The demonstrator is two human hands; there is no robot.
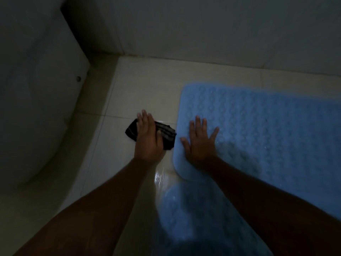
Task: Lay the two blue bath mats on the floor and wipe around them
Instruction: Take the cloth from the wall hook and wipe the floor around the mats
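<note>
Down on the tiled floor (147,85): L hand (147,137), fingers straight, presses a dark striped cloth (167,133) flat beside the far blue bath mat (267,126); R hand (201,141), fingers splayed, rests on it. 2nd blue mat (193,218) lies nearer, btwn forearms.

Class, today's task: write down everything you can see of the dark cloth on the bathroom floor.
The dark cloth is a small folded rag, black with faint paler stripes, soft fabric by its look. It lies on the pale tiled floor, just left of the far blue bath mat, its right corner close to the mat's edge; contact cannot be told. The left hand presses on its middle with straight fingers, hiding that part.
</note>
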